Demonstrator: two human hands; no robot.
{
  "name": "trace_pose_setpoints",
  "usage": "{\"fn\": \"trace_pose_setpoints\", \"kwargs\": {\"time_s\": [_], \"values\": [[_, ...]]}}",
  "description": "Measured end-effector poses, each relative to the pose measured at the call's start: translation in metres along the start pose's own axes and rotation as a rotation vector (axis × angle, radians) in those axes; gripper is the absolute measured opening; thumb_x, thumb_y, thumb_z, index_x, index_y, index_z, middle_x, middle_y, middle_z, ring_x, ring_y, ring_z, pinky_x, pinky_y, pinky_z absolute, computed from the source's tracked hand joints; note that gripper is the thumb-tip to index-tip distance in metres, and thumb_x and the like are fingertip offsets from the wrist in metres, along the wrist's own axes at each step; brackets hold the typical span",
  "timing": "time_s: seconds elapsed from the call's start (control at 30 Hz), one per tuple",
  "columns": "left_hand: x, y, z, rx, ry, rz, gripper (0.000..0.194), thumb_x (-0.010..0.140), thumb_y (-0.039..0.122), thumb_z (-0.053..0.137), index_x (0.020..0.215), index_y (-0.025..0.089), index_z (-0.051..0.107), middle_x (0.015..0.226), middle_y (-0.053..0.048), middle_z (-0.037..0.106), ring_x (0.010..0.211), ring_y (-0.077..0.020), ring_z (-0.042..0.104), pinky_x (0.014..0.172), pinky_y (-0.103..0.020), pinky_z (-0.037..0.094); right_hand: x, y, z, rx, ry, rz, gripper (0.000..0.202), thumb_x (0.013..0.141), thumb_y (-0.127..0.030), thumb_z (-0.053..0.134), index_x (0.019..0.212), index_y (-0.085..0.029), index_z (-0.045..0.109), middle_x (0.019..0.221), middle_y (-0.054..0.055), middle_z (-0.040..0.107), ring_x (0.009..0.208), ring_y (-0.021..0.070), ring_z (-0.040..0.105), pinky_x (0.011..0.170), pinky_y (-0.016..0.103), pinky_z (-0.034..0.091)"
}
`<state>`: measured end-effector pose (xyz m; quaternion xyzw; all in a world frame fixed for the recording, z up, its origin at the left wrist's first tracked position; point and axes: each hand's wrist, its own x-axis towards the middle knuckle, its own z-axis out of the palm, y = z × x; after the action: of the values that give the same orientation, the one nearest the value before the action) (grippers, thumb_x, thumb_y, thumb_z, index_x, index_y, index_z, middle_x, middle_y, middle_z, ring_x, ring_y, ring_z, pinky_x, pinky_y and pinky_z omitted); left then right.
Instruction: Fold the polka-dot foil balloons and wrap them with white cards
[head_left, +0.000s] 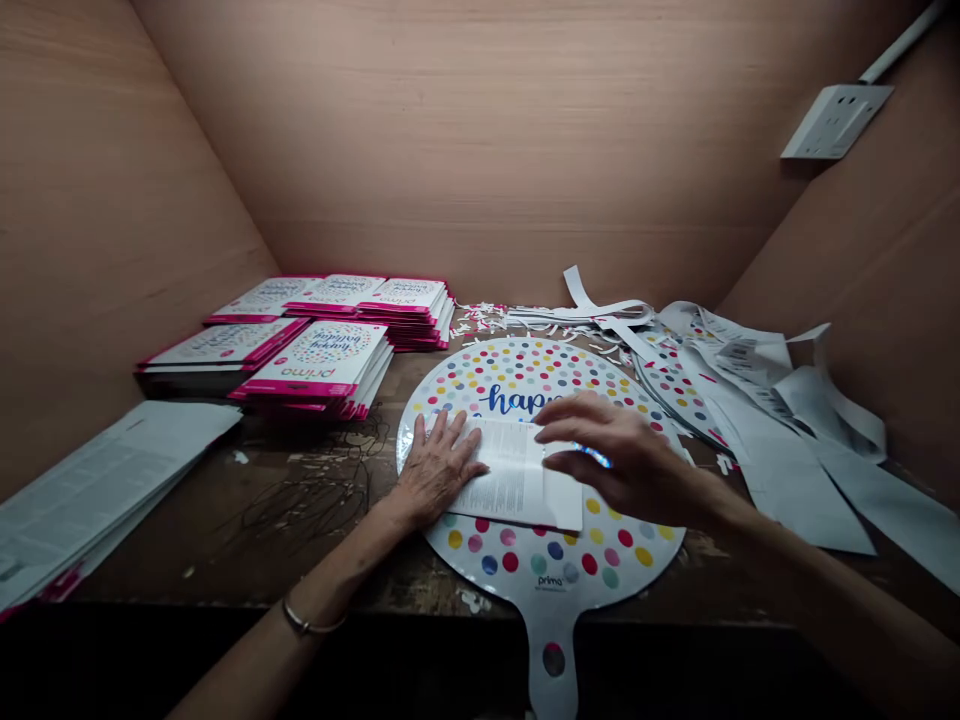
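Observation:
A flat round foil balloon (517, 562) with coloured dots and blue "happy" lettering lies in front of me, its tail hanging over the near edge. On top of it rests a white printed card sleeve (499, 480), text side up. My left hand (439, 470) lies flat on the sleeve's left part, fingers spread. Over the sleeve's right end hovers my right hand (611, 455), fingers curved and thumb apart, with nothing visible between them. A shiny bluish glint shows behind its fingers; what it belongs to I cannot make out.
Stacks of pink-and-white "prima" packs (315, 355) stand at the back left. Flat printed sleeves (97, 500) lie at the left edge. White paper strips (780, 450) cover more balloons (682, 385) at right. Dark threads (315, 495) lie on the brown table (277, 570). A socket (836, 122) hangs upper right.

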<state>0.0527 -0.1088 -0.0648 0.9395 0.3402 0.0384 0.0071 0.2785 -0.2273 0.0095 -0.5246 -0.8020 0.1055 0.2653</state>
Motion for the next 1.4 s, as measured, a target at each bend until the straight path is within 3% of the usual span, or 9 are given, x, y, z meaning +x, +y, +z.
{"fn": "trace_pose_setpoints", "kwargs": {"time_s": [0.1, 0.17, 0.27, 0.47, 0.7, 1.07, 1.2, 1.3, 1.4], "values": [[-0.01, 0.033, -0.006, -0.04, 0.003, 0.174, 0.042, 0.092, 0.04, 0.035, 0.121, 0.015, 0.051, 0.134, -0.013, 0.043, 0.131, -0.0323, 0.025, 0.107, -0.055, 0.01, -0.012, 0.015, 0.036, -0.078, -0.103, -0.011, 0.022, 0.087, -0.023, 0.046, 0.103, -0.017, 0.06, 0.111, 0.011, 0.057, 0.102, 0.0213, 0.054, 0.084, 0.036, 0.047], [-0.02, 0.054, -0.004, -0.104, -0.019, 0.266, 0.048, 0.09, 0.046, 0.038, 0.123, 0.013, 0.049, 0.135, -0.016, 0.041, 0.131, -0.0322, 0.025, 0.107, -0.053, 0.015, -0.023, 0.027, 0.056, -0.082, -0.062, 0.046, 0.021, 0.087, -0.021, 0.047, 0.102, -0.015, 0.06, 0.111, 0.011, 0.058, 0.104, 0.0214, 0.052, 0.088, 0.037, 0.045], [-0.031, 0.071, 0.004, -0.148, -0.049, 0.281, 0.059, 0.087, 0.053, 0.039, 0.126, 0.01, 0.045, 0.139, -0.018, 0.035, 0.132, -0.0328, 0.022, 0.107, -0.052, 0.019, -0.036, 0.036, 0.069, 0.018, 0.03, 0.1, 0.021, 0.086, -0.02, 0.049, 0.103, -0.016, 0.06, 0.112, 0.009, 0.058, 0.105, 0.0191, 0.052, 0.092, 0.034, 0.043], [-0.031, 0.069, 0.006, -0.165, -0.076, 0.261, 0.06, 0.087, 0.054, 0.038, 0.129, 0.011, 0.043, 0.14, -0.017, 0.032, 0.133, -0.0315, 0.019, 0.107, -0.052, 0.018, -0.03, 0.026, 0.069, -0.104, 0.039, 0.057, 0.022, 0.089, -0.02, 0.043, 0.089, -0.018, 0.065, 0.096, 0.008, 0.061, 0.091, 0.0172, 0.053, 0.08, 0.031, 0.044], [-0.032, 0.068, 0.01, -0.191, -0.033, 0.27, 0.061, 0.087, 0.054, 0.036, 0.13, 0.012, 0.041, 0.14, -0.017, 0.033, 0.133, -0.031, 0.02, 0.107, -0.053, 0.018, -0.009, 0.026, 0.07, -0.407, -0.295, -0.044, 0.02, 0.087, -0.013, 0.043, 0.077, -0.015, 0.061, 0.079, 0.007, 0.057, 0.073, 0.016, 0.049, 0.067, 0.026, 0.04], [-0.032, 0.068, 0.015, -0.22, -0.026, 0.24, 0.066, 0.085, 0.057, 0.04, 0.133, 0.012, 0.036, 0.14, -0.016, 0.033, 0.134, -0.0315, 0.017, 0.108, -0.053, 0.014, 0.001, 0.02, 0.085, -0.579, -0.322, -0.059, 0.017, 0.077, -0.003, 0.045, 0.081, -0.011, 0.059, 0.08, 0.011, 0.055, 0.074, 0.0211, 0.048, 0.066, 0.032, 0.04], [-0.033, 0.07, 0.013, -0.208, -0.019, 0.22, 0.065, 0.085, 0.056, 0.041, 0.131, 0.01, 0.039, 0.14, -0.017, 0.033, 0.133, -0.0316, 0.019, 0.108, -0.052, 0.015, 0.011, 0.027, 0.073, -0.437, -0.281, 0.022, 0.02, 0.084, -0.009, 0.044, 0.076, -0.012, 0.062, 0.078, 0.009, 0.059, 0.073, 0.0173, 0.052, 0.066, 0.028, 0.041], [-0.034, 0.07, 0.012, -0.216, -0.001, 0.221, 0.062, 0.084, 0.055, 0.043, 0.127, 0.009, 0.044, 0.138, -0.018, 0.036, 0.132, -0.0317, 0.021, 0.108, -0.052, 0.016, 0.008, 0.035, 0.061, -0.233, -0.252, -0.044, 0.021, 0.086, -0.014, 0.047, 0.076, -0.014, 0.064, 0.082, 0.006, 0.062, 0.076, 0.0141, 0.054, 0.068, 0.023, 0.041], [-0.034, 0.07, 0.013, -0.228, 0.026, 0.217, 0.062, 0.084, 0.055, 0.043, 0.126, 0.01, 0.045, 0.137, -0.018, 0.037, 0.132, -0.0314, 0.023, 0.107, -0.053, 0.018, 0.002, 0.037, 0.056, -0.192, -0.242, -0.095, 0.023, 0.086, -0.013, 0.046, 0.074, -0.015, 0.065, 0.082, 0.006, 0.063, 0.077, 0.0139, 0.055, 0.067, 0.023, 0.041]]}}
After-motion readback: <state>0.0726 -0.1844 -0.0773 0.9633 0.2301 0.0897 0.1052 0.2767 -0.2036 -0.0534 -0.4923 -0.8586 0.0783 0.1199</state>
